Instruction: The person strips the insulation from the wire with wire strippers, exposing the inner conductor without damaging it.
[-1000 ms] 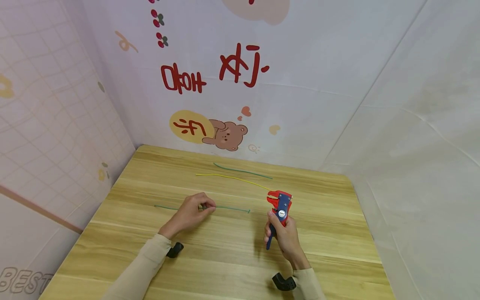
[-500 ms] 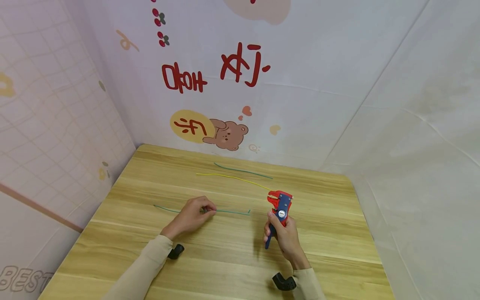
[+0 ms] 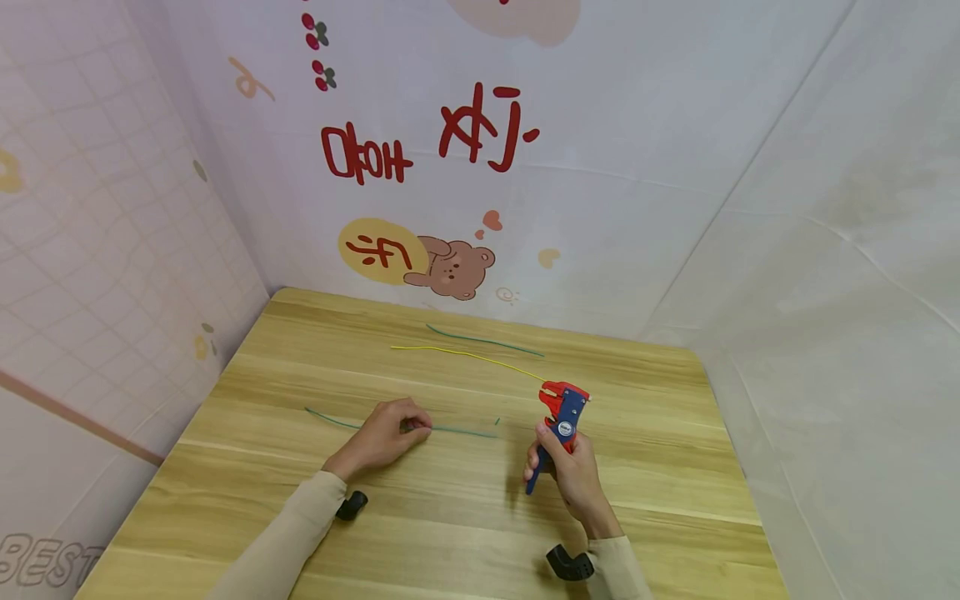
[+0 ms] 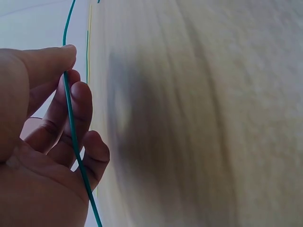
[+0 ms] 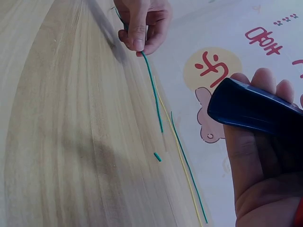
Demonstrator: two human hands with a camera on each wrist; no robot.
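One green wire (image 4: 71, 116), bare-tipped, left hand (image 3: 386, 431) pinching; right hand (image 3: 574, 473) grips red-blue tool (image 3: 567, 407).

A thin green wire (image 3: 463, 432) is pinched between the thumb and index finger of the left hand (image 3: 380, 435). One stretch runs almost straight from the fingertips toward the right hand (image 3: 573, 482), ending well short of it, and a faint copper-coloured strand shows past the end of the green covering. The other stretch crosses in front of the left palm and curves gently out on that hand's far side. The red-and-blue wire stripper (image 3: 572, 407) is gripped by its dark blue handle in the right hand. Its red jaws stand apart above the thumb, facing the left hand's side; a round white badge sits just beyond the thumb.
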